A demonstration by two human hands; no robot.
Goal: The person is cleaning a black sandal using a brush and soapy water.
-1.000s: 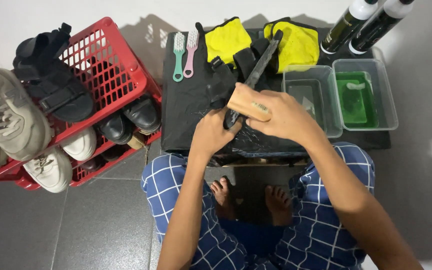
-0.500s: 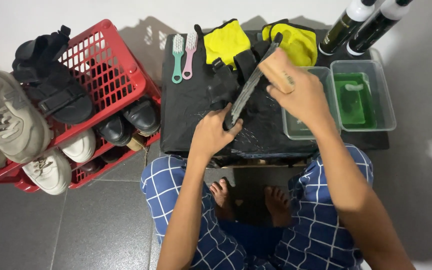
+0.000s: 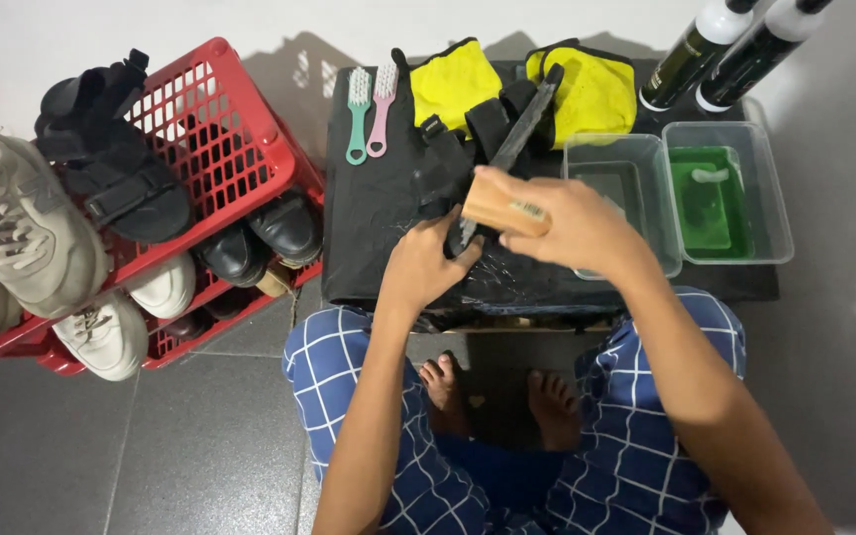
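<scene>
Our right hand (image 3: pixel 572 223) closes around a wooden brush (image 3: pixel 503 206), fingers wrapped over its back, and holds it against the black sandal (image 3: pixel 487 149) lying on the black-covered work surface (image 3: pixel 378 248). Our left hand (image 3: pixel 426 266) grips the near end of that sandal, fingers curled on its sole, which runs away from us toward two yellow cloths (image 3: pixel 458 81). A green and a pink small brush (image 3: pixel 357 114) lie side by side at the far left of the surface. To our right stand two clear tubs (image 3: pixel 646 163), the farther one holding green liquid, with two dark bottles (image 3: pixel 691 54) beyond them. At our left, a red basket (image 3: pixel 240 139) holds black shoes, with white sneakers (image 3: pixel 12 233) leaning on its rim.
</scene>
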